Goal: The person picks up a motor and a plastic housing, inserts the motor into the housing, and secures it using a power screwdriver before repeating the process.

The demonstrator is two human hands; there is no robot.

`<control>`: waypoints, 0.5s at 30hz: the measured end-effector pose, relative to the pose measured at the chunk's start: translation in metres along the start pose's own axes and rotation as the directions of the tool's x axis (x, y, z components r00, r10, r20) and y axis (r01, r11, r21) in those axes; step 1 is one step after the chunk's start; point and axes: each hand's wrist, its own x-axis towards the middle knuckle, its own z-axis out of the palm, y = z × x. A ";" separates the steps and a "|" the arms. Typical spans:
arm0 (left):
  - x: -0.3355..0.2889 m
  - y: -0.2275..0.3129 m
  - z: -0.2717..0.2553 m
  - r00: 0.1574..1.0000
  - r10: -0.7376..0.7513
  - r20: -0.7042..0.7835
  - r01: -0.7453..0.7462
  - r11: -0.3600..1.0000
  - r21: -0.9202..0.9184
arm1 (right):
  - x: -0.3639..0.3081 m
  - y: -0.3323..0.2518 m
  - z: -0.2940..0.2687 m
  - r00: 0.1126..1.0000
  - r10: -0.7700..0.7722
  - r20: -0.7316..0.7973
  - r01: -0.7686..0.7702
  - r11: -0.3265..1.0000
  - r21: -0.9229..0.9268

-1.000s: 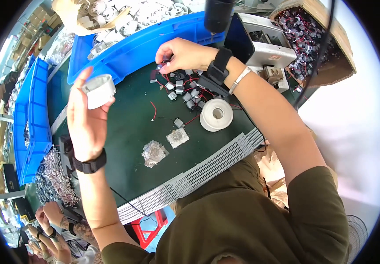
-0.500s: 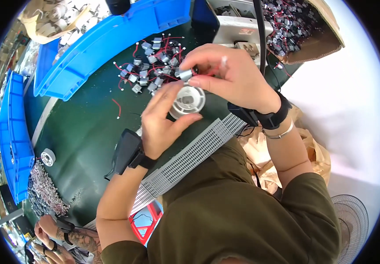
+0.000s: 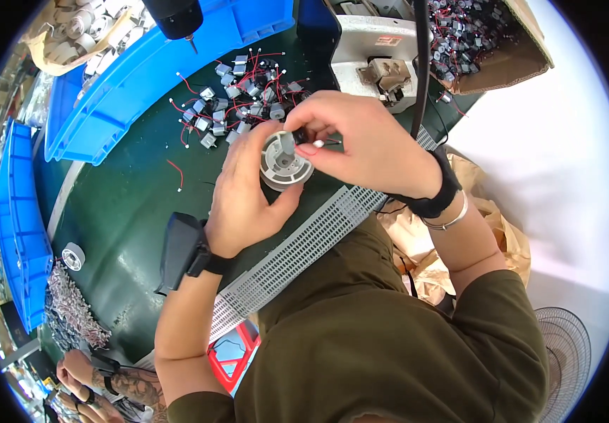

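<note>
My left hand (image 3: 251, 190) curves its fingers and thumb around a round white plastic housing (image 3: 287, 173) with a ribbed inside. Over the housing's upper part, my right hand (image 3: 361, 141) pinches a small silver motor (image 3: 289, 143) with a dark end; a small white connector shows at its fingers. The motor overlaps the housing's opening in view; I cannot tell whether it touches. Beyond both hands lies a pile of small motors (image 3: 230, 106) with red wires on the green table (image 3: 128, 211).
Blue bins (image 3: 156, 70) stand at the far left, under a dark screwdriver tip (image 3: 190, 42). A cardboard box (image 3: 509, 70) of motors is at the far right, beside a metal fixture (image 3: 389, 74). Another white housing (image 3: 73, 256) sits left. A co-worker's hands (image 3: 78, 370) show lower left.
My right hand has brought the motor down over the housing. The housing and left hand have shifted slightly left, and more of the screwdriver has come into view.
</note>
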 end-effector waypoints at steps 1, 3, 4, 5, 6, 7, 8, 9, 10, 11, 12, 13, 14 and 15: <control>0.000 0.000 0.003 1.000 0.000 -0.001 0.000 1.000 -0.002 | 0.000 -0.002 0.001 0.999 0.016 0.042 -0.014 0.999 -0.046; 0.001 0.002 0.007 0.996 0.025 -0.081 -0.018 0.996 0.084 | 0.001 0.001 0.011 1.000 0.028 0.010 -0.028 0.999 0.024; 0.001 0.003 0.008 0.993 0.046 -0.110 -0.035 0.994 0.102 | 0.002 0.000 0.013 1.000 0.011 0.014 -0.010 0.999 -0.045; 0.002 0.002 0.009 0.993 0.047 -0.113 -0.036 0.994 0.099 | 0.004 -0.001 0.014 1.000 -0.006 0.019 0.008 0.994 -0.113; 0.002 0.001 0.010 0.987 0.085 -0.135 -0.063 0.985 0.160 | 0.005 -0.001 0.015 1.000 -0.006 0.022 0.009 0.993 -0.114; 0.002 0.000 0.011 0.980 0.124 -0.155 -0.088 0.971 0.220 | 0.007 -0.001 0.017 0.995 -0.025 0.091 0.043 0.980 -0.195; 0.000 -0.001 0.011 0.980 0.124 -0.158 -0.087 0.972 0.220 | 0.009 -0.002 0.018 0.986 -0.039 0.162 0.082 0.959 -0.270; 0.000 -0.001 0.012 0.979 0.117 -0.167 -0.081 0.975 0.205 | 0.009 -0.002 0.018 0.986 -0.038 0.163 0.082 0.958 -0.275; 0.000 -0.001 0.012 0.978 0.110 -0.175 -0.076 0.979 0.190 | 0.008 -0.001 0.019 0.976 -0.104 0.191 0.163 0.931 -0.326; -0.003 0.002 0.008 0.978 0.113 -0.177 -0.078 0.979 0.189 | 0.008 -0.001 0.018 0.960 -0.169 0.222 0.244 0.895 -0.373; -0.009 0.009 0.002 0.987 0.027 -0.157 0.000 0.985 0.170 | 0.008 0.000 0.010 0.960 -0.191 0.205 0.245 0.926 -0.285; -0.015 0.013 -0.002 0.988 -0.060 -0.141 0.082 0.985 0.154 | 0.014 0.001 0.001 0.958 -0.217 0.190 0.253 0.948 -0.194; -0.027 0.007 -0.005 0.984 -0.079 -0.162 0.101 0.986 0.132 | 0.022 -0.002 -0.005 0.971 -0.238 -0.029 0.227 0.952 -0.206; -0.039 -0.001 -0.007 0.982 -0.036 -0.188 0.072 0.979 0.190 | 0.032 -0.014 -0.012 0.965 -0.082 -0.249 0.056 0.993 -0.108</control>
